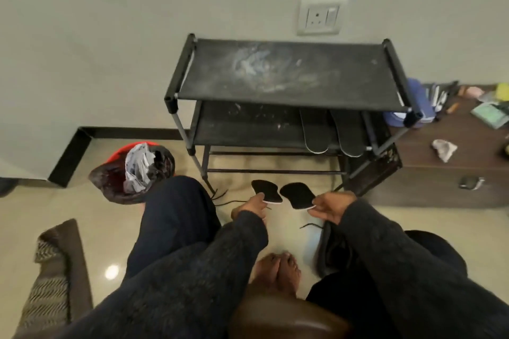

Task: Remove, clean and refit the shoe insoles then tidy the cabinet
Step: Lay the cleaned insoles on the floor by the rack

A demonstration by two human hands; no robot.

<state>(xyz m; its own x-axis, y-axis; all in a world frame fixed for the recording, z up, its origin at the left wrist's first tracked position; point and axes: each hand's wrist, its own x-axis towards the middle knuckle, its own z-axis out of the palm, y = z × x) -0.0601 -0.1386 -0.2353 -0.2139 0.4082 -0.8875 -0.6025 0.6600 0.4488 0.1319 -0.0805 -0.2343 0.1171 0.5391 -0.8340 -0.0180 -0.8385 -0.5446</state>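
Note:
My left hand pinches the near end of a black insole, and my right hand pinches a second black insole. Both insoles are held just above the floor in front of the black shoe rack. Two more black insoles lie side by side on the rack's middle shelf, at its right end. The rack's top shelf is smeared with pale dust. A black shoe with loose laces sits on the floor under my right forearm, partly hidden.
A red bin lined with a dark bag and holding crumpled paper stands left of the rack. A brown cabinet with cluttered items is at right. A striped mat lies at lower left. My bare feet rest on the tiled floor.

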